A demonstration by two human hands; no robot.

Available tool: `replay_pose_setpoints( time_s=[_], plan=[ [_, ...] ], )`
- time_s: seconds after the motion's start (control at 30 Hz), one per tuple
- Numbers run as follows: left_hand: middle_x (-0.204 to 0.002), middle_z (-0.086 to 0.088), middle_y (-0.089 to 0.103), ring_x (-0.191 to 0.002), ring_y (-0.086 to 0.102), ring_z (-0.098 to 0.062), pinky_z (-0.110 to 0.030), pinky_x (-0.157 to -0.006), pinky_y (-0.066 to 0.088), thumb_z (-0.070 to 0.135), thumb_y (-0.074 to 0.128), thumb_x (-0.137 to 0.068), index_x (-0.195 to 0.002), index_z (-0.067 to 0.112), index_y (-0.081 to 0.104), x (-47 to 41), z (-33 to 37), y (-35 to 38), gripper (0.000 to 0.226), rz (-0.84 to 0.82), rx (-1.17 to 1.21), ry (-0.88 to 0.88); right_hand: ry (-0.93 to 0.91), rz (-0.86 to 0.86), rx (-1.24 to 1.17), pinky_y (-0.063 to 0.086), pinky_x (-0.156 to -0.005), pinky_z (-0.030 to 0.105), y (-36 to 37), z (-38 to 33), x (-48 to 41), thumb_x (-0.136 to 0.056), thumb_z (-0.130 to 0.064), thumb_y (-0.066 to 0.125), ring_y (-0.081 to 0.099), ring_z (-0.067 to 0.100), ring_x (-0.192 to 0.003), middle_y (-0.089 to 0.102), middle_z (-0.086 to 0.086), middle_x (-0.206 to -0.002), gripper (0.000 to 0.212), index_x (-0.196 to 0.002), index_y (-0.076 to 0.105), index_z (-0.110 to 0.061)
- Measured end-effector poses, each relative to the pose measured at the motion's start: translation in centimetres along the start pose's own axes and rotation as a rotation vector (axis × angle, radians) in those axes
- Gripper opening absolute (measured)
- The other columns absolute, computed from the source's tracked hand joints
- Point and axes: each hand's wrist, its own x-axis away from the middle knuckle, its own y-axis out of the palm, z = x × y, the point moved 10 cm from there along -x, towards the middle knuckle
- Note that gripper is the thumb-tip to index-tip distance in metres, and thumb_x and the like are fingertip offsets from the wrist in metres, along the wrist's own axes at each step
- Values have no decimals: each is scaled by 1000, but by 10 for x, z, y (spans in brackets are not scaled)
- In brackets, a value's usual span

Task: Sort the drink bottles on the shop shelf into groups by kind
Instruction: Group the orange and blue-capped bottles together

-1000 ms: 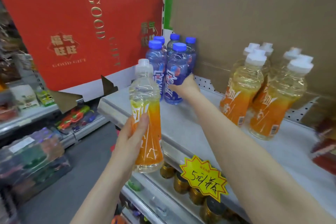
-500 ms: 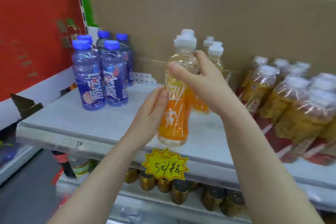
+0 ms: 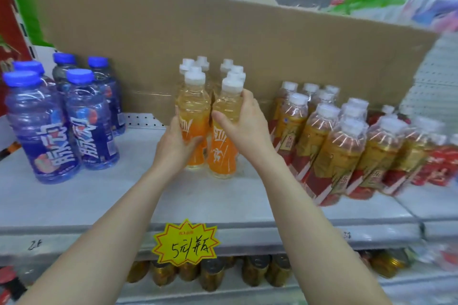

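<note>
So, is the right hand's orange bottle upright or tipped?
Upright. On the orange bottle, the white cap sits straight above the base, which appears to rest on the shelf; the right hand grips its shoulder.

You face a brown cardboard panel (image 3: 247,44) backing the grey shelf (image 3: 74,205); a yellow price tag (image 3: 186,242) marks its front edge.

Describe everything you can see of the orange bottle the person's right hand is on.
The orange bottle is clear plastic with a white sports cap, pale yellow drink above an orange label with white characters and a figure. It stands upright, apparently on the grey shelf, close beside a matching bottle that the left hand holds. The right hand curls its grip round the bottle's shoulder.
</note>
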Motion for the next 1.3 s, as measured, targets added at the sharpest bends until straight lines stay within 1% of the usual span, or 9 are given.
replay_pose_setpoints(
  time_s=[0.37,0.53,0.67,0.77,0.87,0.93,1.03,1.2,1.3],
  plan=[
    [-134,-2,59,-119,59,-29,-47,-96,49,35,69,-90,-139,27,40,5,-5,-1,57,-110,90,-18,13,-73,127,38,-110,43,4,9,12,-99,-54,51,43,31,-137,40,15,-151,79,-159,16,-17],
    [-133,-1,55,-117,56,-18,-44,-96,51,32,69,-88,-138,21,45,38,10,-28,57,130,122,104,-85,64,210,44,-103,39,-36,21,45,-105,-39,47,52,26,-125,54,6,-140,50,-148,43,-13],
    [-110,9,63,-96,63,-4,-30,-85,55,28,64,-93,-126,26,54,91,35,-27,34,140,338,177,-64,204,184,44,-97,29,-77,43,103,-105,-29,48,55,16,-117,62,1,-129,36,-136,56,-13],
    [-101,9,67,-89,68,-10,-38,-82,58,29,59,-97,-112,36,60,130,51,2,17,27,473,167,0,289,155,44,-89,25,-107,72,153,-105,-26,51,56,11,-106,65,-4,-119,26,-126,62,-15],
    [-98,5,69,-83,69,-10,-39,-81,58,24,57,-98,-105,38,61,166,67,40,16,-43,523,138,94,336,109,45,-87,28,-130,113,202,-105,-27,50,59,15,-105,65,-5,-115,27,-124,64,-14],
    [-99,3,69,-83,68,-9,-36,-80,57,23,56,-99,-105,37,62,191,87,69,17,-78,540,136,127,345,96,49,-88,33,-146,138,229,-104,-28,49,61,18,-106,65,-4,-114,29,-124,64,-13],
    [-98,4,69,-83,67,-10,-32,-80,57,21,55,-100,-106,35,62,225,118,122,16,-128,586,112,162,315,110,44,-90,26,-176,181,258,-103,-28,49,61,18,-107,67,-3,-116,30,-125,65,-14],
    [-97,7,71,-87,69,-10,-37,-85,58,21,55,-99,-109,30,65,270,186,222,16,-209,638,101,243,274,142,43,-93,24,-258,264,290,-103,-31,47,58,14,-111,66,-4,-120,33,-127,64,-18],
    [-100,8,70,-91,69,-11,-39,-86,58,21,57,-99,-106,39,64,288,230,279,21,-259,644,128,294,270,170,41,-91,21,-309,312,304,-103,-34,45,57,11,-111,65,-7,-121,33,-127,63,-20]
  ],
)
